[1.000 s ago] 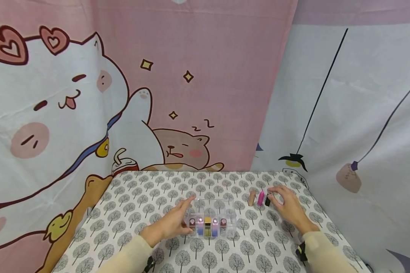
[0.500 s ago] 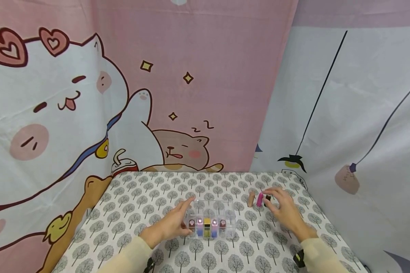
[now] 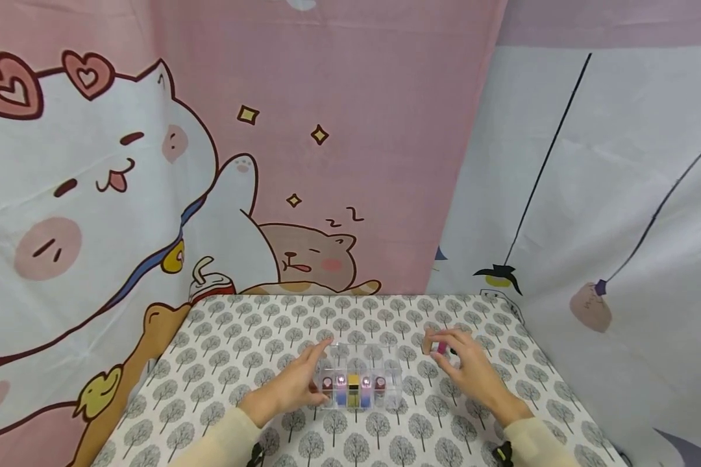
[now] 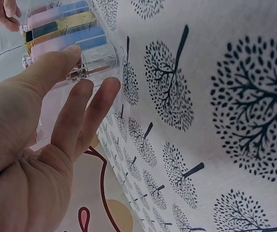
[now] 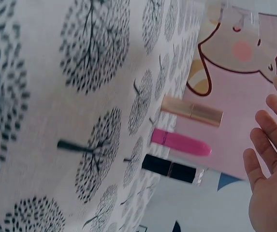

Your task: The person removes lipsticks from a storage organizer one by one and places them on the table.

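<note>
My left hand (image 3: pixel 289 384) holds the left end of a clear plastic lipstick organizer (image 3: pixel 393 373), thumb at the front and forefinger at the back. Several lipsticks stand in its front row, among them a black-and-gold one (image 3: pixel 354 388) between two pink-and-blue ones. The left wrist view has my thumb lying against the organizer's clear wall (image 4: pixel 104 60). My right hand (image 3: pixel 473 370) hovers by three upright lipsticks, holding nothing. These are a tan-gold tube (image 5: pixel 192 111), a pink tube (image 5: pixel 182 142) and a black tube (image 5: pixel 169 169). From the head view, the hand partly covers them.
A tree-print cloth (image 3: pixel 269 447) covers the table. The organizer's back row (image 3: pixel 356 353) shows no lipsticks. A cartoon cat curtain (image 3: pixel 350 162) hangs behind the table's far edge, and another printed curtain (image 3: pixel 619 162) borders the right side.
My right hand has moved left, from the black tube across to the pink and tan-gold tubes. The left hand and the organizer keep their places.
</note>
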Tool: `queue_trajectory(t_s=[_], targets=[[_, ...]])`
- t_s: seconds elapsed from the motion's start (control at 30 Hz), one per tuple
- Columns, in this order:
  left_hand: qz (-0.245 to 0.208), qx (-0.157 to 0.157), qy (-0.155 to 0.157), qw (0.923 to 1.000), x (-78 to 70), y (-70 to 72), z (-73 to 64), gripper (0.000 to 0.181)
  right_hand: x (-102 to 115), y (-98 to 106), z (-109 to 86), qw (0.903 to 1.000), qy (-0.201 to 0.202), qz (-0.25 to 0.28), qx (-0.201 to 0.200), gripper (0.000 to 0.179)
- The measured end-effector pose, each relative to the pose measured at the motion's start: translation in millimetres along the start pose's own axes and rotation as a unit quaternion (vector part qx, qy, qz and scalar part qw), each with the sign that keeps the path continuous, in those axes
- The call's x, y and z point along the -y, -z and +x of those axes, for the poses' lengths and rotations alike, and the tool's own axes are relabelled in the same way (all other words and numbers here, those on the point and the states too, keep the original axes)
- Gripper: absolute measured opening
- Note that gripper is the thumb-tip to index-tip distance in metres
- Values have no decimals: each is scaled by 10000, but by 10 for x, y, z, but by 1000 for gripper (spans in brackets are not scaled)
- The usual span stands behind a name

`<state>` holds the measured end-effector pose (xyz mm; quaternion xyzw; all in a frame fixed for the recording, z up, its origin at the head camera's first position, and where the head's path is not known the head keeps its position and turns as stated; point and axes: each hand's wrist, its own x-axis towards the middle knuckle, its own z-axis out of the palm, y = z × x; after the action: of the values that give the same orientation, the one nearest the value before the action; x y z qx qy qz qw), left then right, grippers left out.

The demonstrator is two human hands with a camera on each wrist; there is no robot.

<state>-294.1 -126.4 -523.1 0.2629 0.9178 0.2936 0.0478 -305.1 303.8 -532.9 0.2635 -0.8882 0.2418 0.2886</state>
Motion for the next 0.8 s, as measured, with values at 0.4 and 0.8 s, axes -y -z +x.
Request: queue_trajectory(t_s=[0.4,0.8], targets=[[-393,109,65,9991,-16,5,11,131,266,-73,28,9990,73,91,434,41],[-337,144,40,9993,-8,9,9,129,524,-159,92,9960,368,194,795,42]])
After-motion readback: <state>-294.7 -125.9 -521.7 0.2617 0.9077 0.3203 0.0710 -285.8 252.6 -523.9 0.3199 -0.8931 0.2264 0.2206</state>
